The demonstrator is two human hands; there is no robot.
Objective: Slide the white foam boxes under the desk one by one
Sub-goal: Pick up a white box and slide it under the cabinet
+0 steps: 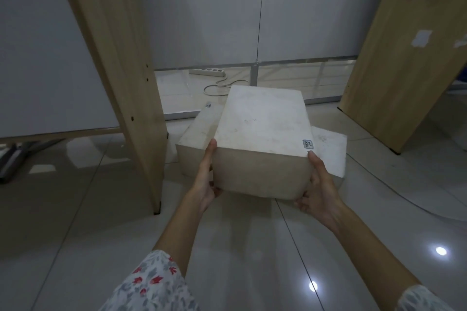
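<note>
A white foam box (262,129) with a small label at its near right corner is held between both hands, low over the tiled floor between the desk's two wooden side panels. My left hand (206,179) grips its near left corner, thumb on the top edge. My right hand (317,187) clasps the near right corner. Behind it on the left, a second white foam box (195,144) lies on the floor. A third white foam box (331,151) shows behind it on the right. Both are partly hidden by the held box.
The desk's left wooden panel (121,78) and right wooden panel (404,58) frame the opening. A white power strip (207,72) with a looped cable lies at the back by the white wall. Dark chair legs (15,159) show at far left.
</note>
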